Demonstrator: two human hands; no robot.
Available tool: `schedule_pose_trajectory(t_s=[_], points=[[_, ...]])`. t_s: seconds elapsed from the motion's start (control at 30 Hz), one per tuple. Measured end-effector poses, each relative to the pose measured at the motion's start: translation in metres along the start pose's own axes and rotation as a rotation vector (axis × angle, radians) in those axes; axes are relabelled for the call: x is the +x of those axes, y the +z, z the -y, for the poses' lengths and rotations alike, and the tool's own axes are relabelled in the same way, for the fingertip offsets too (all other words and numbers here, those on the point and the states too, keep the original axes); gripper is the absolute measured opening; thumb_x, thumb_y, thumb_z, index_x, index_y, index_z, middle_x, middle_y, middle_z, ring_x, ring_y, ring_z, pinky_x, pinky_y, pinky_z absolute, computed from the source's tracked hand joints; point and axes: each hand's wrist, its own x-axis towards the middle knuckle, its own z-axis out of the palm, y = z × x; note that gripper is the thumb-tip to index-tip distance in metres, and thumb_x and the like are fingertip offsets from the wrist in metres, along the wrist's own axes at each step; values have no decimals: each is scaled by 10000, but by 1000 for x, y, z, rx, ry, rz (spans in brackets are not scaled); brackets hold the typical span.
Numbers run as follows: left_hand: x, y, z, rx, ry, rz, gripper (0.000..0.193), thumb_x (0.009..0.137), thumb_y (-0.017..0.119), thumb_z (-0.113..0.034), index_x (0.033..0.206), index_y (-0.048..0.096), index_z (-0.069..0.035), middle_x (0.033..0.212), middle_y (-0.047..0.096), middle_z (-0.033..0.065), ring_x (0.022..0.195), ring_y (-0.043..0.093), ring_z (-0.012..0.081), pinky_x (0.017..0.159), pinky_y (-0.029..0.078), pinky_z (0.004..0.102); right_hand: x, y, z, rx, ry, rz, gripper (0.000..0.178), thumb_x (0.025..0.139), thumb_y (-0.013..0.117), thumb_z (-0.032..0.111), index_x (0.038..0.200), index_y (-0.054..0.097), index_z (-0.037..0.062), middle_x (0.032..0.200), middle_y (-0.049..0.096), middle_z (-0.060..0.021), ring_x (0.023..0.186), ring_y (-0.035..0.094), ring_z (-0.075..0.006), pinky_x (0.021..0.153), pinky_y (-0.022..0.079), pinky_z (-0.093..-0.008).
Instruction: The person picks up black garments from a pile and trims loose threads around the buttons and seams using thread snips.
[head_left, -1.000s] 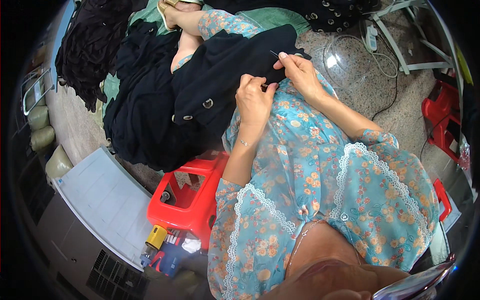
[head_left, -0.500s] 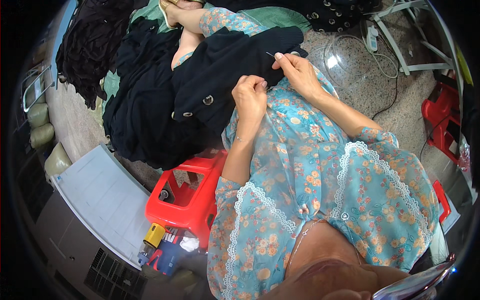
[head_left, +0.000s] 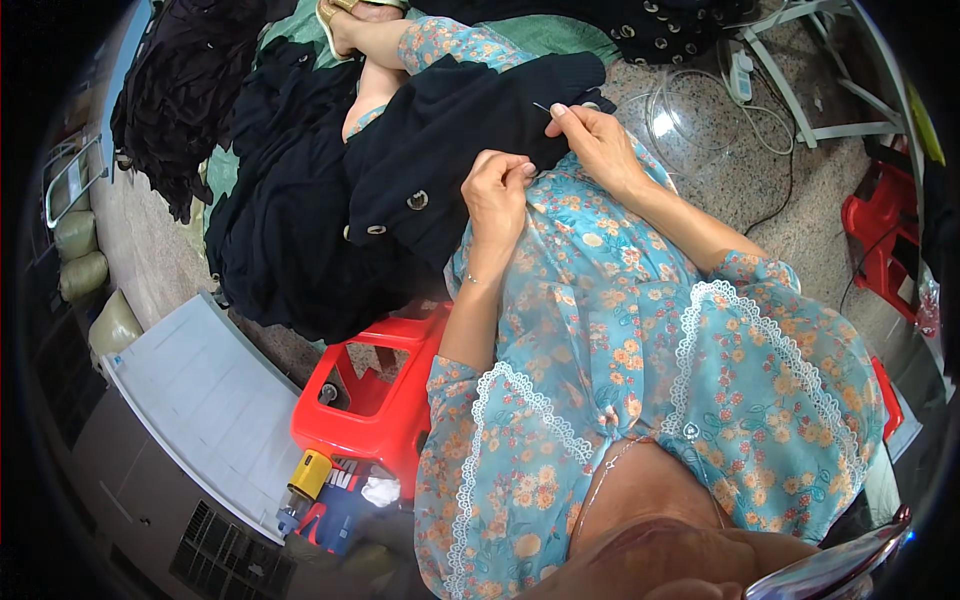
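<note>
A black knit garment [head_left: 455, 135] with round silver eyelets lies across my lap. My right hand [head_left: 598, 148] is closed at its right edge, thumb and forefinger pinching a thin needle [head_left: 541, 106] that points up and left over the cloth. Just left and nearer, my left hand [head_left: 496, 190] has its fingers curled and pinched at the garment's lower edge. The cloth between its fingertips is mostly hidden. Any thread is too fine to make out. Under both hands spreads my blue floral dress [head_left: 590, 260].
More black garments [head_left: 275, 230] are heaped at my left, with another dark pile [head_left: 185, 90] beyond. A red plastic stool [head_left: 340, 435] stands at my left, with a yellow-topped container [head_left: 310, 472] by it. At the right are a power strip [head_left: 741, 78] with cables and a red stool [head_left: 880, 225].
My left hand has shifted very slightly to the left. The right hand keeps its pinch on the needle, almost unmoved.
</note>
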Motion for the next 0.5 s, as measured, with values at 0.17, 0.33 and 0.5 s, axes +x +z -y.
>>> schedule_pose_trajectory(t_s=[0.17,0.33,0.5], points=[[0,-1,0,196,207,0,38,767,656,57,804,659,47,791,626,114,649,642,214,594,503,295,0,1,1,6,14,2,519,935,478,474,838,697,14,574,549,-53,561,557,-163,558,423,-334],[6,2,-1,328,290,-24,53,754,625,77,779,604,35,782,584,138,681,620,286,615,485,353,0,1,1,17,8,-2,514,938,483,468,837,694,11,573,550,-52,554,558,-145,540,420,-317],[9,4,10,302,307,-61,66,793,603,68,799,558,21,780,555,116,650,620,249,587,488,331,-13,-7,19,190,121,134,489,944,507,432,823,673,-12,536,471,-7,454,446,-108,452,360,-287]])
